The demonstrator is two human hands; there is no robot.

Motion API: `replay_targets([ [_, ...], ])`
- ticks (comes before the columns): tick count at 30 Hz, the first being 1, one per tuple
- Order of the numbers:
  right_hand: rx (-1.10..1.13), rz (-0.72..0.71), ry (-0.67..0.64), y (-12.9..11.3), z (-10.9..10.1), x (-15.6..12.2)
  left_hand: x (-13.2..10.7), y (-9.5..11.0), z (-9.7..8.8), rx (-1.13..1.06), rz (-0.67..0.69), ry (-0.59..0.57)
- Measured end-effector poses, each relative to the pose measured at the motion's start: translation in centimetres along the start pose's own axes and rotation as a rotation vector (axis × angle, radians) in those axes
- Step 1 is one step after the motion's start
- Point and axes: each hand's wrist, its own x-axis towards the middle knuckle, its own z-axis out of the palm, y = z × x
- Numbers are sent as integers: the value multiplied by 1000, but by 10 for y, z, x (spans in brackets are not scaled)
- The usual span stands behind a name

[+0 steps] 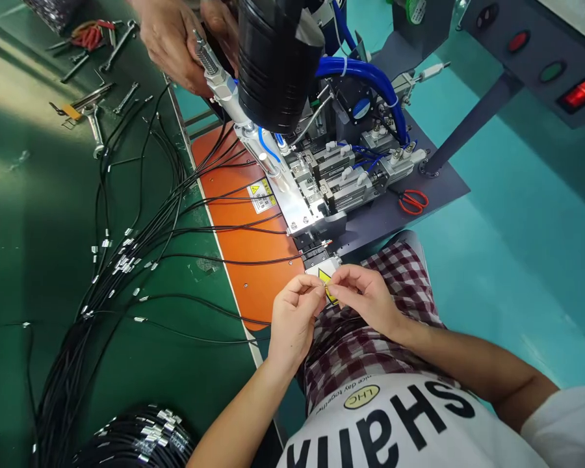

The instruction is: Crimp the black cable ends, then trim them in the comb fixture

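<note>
My left hand (297,315) and my right hand (368,299) meet fingertip to fingertip in front of the machine's near end. Each pinches thumb against forefinger on the small wire end of a black cable (244,316); the exact end is too tiny to make out. Two black cables run from the left toward my left hand, and which one I hold is partly hidden. Just behind my fingers is a white plate with a yellow warning sign (324,275). Another cable end (325,244) lies on the dark block of the machine (316,257) beyond my hands.
A bundle of black cables (127,260) with silvery tips spreads over the green table (24,260) and orange board (244,273). Coiled cables (141,442) lie below. Another person's hands (170,45) are at the machine's top. Red-handled scissors (413,202) and wrenches (95,130) lie about.
</note>
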Motion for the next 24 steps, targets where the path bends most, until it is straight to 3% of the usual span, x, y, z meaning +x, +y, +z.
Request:
replay_targets([
  [6, -147, -21, -12, 1, -9, 0, 0, 1, -3, 59, 44, 9],
  [12, -271, -61, -46, -14, -23, 8, -1, -2, -9, 181, 77, -10],
  [15, -331, -104, -104, -17, -20, 10, 0, -1, -9, 181, 79, -33],
  [20, -346, -145, -74, -14, -12, 10, 0, -1, -10, 182, 71, -50],
  [24, -290, -88, -74, -12, -11, 11, 0, -2, -11, 156, 59, -48],
])
